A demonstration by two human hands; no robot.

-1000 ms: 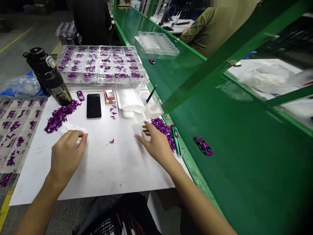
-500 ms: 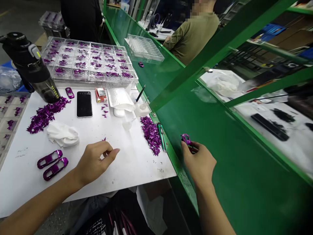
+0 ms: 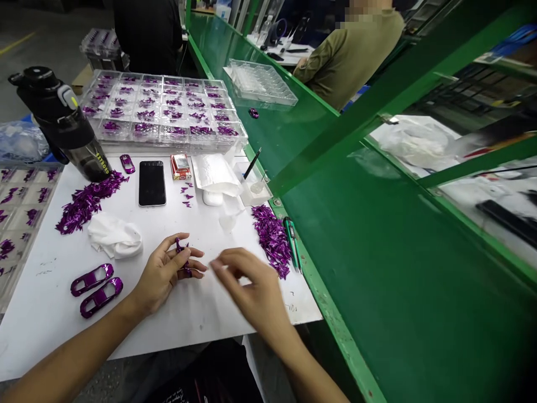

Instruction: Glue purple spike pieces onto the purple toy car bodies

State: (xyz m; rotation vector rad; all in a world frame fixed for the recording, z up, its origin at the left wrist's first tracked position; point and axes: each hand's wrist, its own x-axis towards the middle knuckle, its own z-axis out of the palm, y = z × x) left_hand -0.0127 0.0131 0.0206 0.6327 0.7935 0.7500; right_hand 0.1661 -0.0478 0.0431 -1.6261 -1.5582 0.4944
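My left hand (image 3: 161,274) holds a purple car body (image 3: 183,258) between thumb and fingers, over the white table. Just right of it is my right hand (image 3: 251,285), slightly blurred, its thumb and forefinger close together; whether anything small is between them cannot be made out. Two purple car bodies (image 3: 100,298) lie side by side left of my left hand. A heap of small purple pieces (image 3: 272,240) is beyond my right hand, and another purple heap (image 3: 86,206) lies by the bottle. A few small purple pieces (image 3: 187,196) lie near the phone.
On the white table (image 3: 184,324) are a crumpled white cloth (image 3: 115,236), a phone (image 3: 152,183), a black bottle (image 3: 67,129) and a green-handled tool (image 3: 292,243). Clear compartment trays (image 3: 163,106) stand behind. A green conveyor (image 3: 377,268) runs along the right; a person (image 3: 356,61) sits beyond it.
My right hand has come left from over the green conveyor to beside my left hand. The purple car body it held is now in my left hand. The view has shifted slightly.
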